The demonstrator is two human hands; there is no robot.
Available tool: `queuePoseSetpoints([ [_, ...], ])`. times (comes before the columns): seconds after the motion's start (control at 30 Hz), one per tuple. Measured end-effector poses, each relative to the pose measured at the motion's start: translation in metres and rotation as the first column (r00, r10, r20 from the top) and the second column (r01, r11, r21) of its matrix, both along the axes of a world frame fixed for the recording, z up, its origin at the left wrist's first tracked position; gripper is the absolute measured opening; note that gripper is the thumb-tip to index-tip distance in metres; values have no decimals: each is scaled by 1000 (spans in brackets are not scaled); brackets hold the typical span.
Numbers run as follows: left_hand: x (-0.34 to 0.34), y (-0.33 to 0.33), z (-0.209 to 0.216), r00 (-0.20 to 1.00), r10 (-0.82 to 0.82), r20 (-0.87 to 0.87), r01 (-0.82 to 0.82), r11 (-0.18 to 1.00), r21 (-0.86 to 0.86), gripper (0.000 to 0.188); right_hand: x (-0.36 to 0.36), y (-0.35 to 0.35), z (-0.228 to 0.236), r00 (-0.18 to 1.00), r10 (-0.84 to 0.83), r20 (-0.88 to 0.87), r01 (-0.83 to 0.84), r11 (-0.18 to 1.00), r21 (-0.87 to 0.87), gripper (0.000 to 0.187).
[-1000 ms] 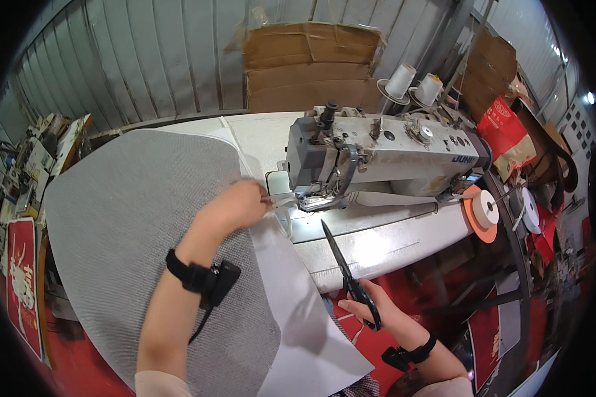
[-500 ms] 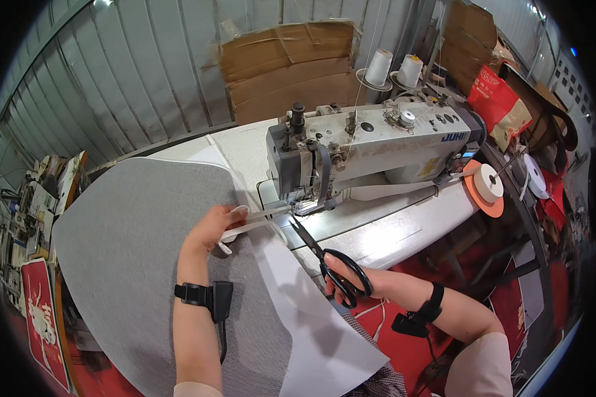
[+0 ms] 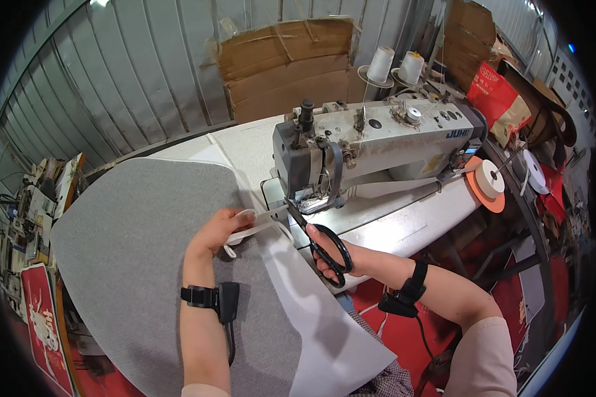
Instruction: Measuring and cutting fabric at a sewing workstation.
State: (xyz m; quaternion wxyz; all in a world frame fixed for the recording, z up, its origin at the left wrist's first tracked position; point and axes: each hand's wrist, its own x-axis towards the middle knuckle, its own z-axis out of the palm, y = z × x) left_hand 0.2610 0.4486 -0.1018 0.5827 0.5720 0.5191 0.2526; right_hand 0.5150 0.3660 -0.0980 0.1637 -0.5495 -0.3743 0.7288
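Head view: left hand (image 3: 214,233) pinches white binding tape (image 3: 266,217), right hand (image 3: 324,257) grips scissors (image 3: 302,220); slack could misguide blades (image 3: 295,212).

We are in a sewing workshop. We see gray cloth (image 3: 132,264), a sewing machine (image 3: 387,139) on a white desk (image 3: 394,231), thread cones (image 3: 380,65), and cardboard (image 3: 285,73) against a ribbed metal wall (image 3: 132,79).

Beside the sewing machine (image 3: 384,142), whether my scissors (image 3: 298,215) touch the white strip (image 3: 270,214) is too small to tell. My sleeves (image 3: 481,360) are cut off.
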Motion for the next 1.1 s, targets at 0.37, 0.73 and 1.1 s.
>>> queuePoseSetpoints([
  [0.37,-22,-66,118,771,-116,-626,382,871,309,19,24,-72,6,889,-23,458,-179,903,391,62],
  [0.73,-66,-200,155,884,-12,-467,315,753,577,16,24,-95,29,973,42,226,-147,868,474,53],
  [1.1,-172,-285,-18,601,432,673,-798,365,479,14,-84,-66,44,950,257,-178,-95,779,620,49],
])
